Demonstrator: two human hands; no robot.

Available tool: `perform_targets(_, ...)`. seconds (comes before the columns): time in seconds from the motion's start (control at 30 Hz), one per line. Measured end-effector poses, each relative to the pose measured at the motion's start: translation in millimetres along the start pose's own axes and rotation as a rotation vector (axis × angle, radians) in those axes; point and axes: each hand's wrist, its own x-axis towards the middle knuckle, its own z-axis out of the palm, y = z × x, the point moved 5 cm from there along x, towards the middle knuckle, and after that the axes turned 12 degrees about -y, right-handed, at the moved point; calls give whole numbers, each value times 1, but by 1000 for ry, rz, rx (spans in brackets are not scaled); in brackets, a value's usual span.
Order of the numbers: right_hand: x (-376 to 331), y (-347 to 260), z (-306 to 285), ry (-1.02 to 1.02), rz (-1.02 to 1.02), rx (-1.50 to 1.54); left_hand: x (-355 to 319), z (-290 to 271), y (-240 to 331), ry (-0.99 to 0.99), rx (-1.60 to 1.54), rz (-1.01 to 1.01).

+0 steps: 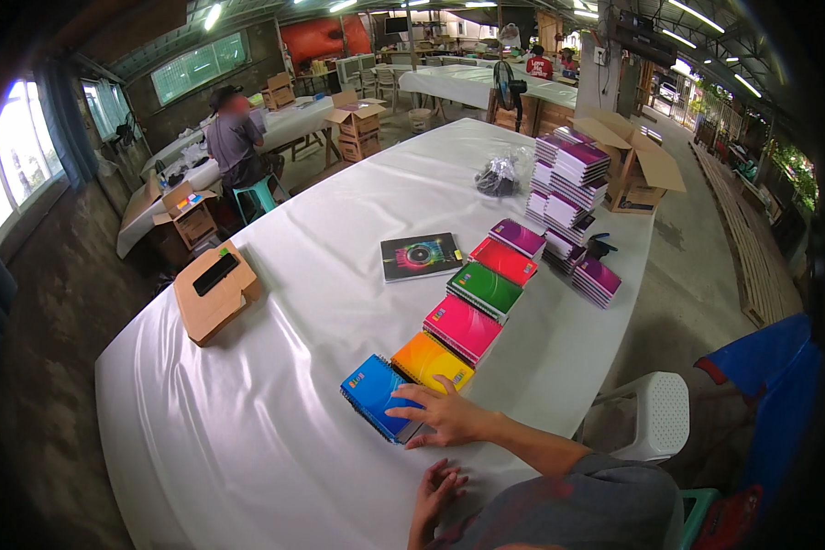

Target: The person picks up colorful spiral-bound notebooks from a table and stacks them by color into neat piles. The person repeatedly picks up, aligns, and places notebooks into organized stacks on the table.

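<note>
My right hand [449,414] reaches in from the lower right with fingers spread over the near edge of a blue spiral notebook [372,392], at the near end of a diagonal row of small stacks. Beyond it follow a yellow notebook [428,359], a pink one [465,325], a green one [488,291], a red one [504,261] and a purple one [518,237], all spiral-bound. Close to the table's near side, my left hand [438,490] hovers or rests with loosely bent fingers, apart from the notebooks and holding nothing.
Tall piles of purple notebooks [568,183] stand at the far right, beside an open carton [637,170]. A black notebook [422,256] lies left of the row. A phone [215,274] rests on folded cardboard [213,307]. A white stool [655,412] is at right; a person [236,137] sits beyond.
</note>
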Motion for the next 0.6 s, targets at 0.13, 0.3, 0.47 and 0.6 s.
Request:
perform_targets(0.13, -6, 8, 17, -71, 1, -123, -1, 2, 1, -4, 10, 22)
perform_targets(0.3, -8, 9, 20, -37, 0, -103, 4, -5, -6, 32, 26, 53)
perform_targets(0.47, -8, 16, 30, 103, 7, -51, 0, -1, -6, 53, 25, 107)
perform_targets(0.6, -10, 15, 27, 163, 6, 4, -4, 4, -3, 89, 41, 110)
